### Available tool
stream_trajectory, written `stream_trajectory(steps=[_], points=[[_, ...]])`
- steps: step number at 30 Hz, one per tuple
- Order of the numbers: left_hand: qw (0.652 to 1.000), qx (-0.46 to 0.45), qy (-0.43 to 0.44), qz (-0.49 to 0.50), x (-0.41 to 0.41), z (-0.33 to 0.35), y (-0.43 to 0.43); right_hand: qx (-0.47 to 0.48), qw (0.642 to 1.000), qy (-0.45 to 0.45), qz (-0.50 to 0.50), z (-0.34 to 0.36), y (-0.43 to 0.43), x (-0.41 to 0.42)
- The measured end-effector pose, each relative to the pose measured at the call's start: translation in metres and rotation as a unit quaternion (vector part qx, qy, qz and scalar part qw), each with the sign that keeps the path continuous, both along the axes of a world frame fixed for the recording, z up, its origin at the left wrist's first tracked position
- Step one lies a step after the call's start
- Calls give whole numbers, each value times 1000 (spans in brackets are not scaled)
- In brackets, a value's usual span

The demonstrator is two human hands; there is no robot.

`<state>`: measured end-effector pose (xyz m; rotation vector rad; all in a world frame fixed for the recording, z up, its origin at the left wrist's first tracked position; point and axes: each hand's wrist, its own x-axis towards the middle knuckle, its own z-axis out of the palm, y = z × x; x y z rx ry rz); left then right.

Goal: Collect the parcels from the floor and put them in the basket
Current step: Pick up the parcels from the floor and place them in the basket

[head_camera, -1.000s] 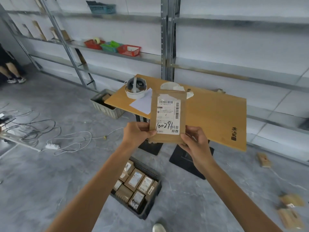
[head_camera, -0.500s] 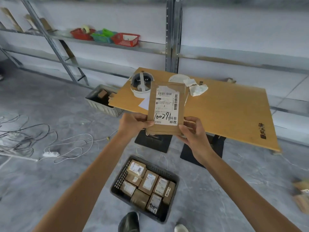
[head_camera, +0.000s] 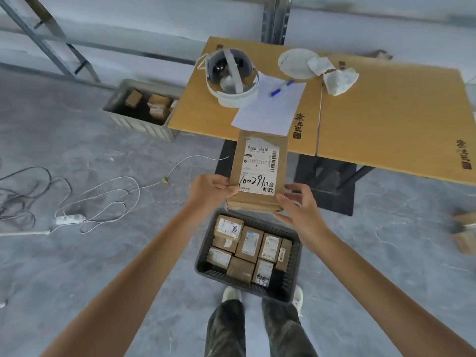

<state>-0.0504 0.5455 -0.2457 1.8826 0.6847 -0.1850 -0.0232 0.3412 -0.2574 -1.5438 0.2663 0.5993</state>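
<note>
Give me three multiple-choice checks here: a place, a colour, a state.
1. Where does the blue pen lie? A: on the white paper sheet on the wooden table. B: in a shirt pocket. C: on a chair.
2. What colour is the plastic mesh basket at the person's feet? A: red. B: dark grey. C: green.
3. The brown cardboard parcel with the white label is: A: lying in the basket. B: resting on the table. C: held up by the left grip and right grip.
Answers: A, the pen lies across the sheet; B, its mesh walls are dark grey; C, both grips hold its lower edge above the basket.
</note>
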Motion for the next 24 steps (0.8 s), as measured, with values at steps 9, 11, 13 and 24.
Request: stream_trajectory(steps=[9,11,13,24], points=[[981,-19,192,0,-32,-241,15,-116,978,154,73,-212,44,-30],[971,-17,238,-6,-55,-305,12,-136,968,196,80,-273,45,-51],[958,-19,285,-18,-79,-367,10,-161,956,223,98,-334,45,-70],[946,113,302,-19,-120,-599,48,-176,951,217,136,-592,105,-116]])
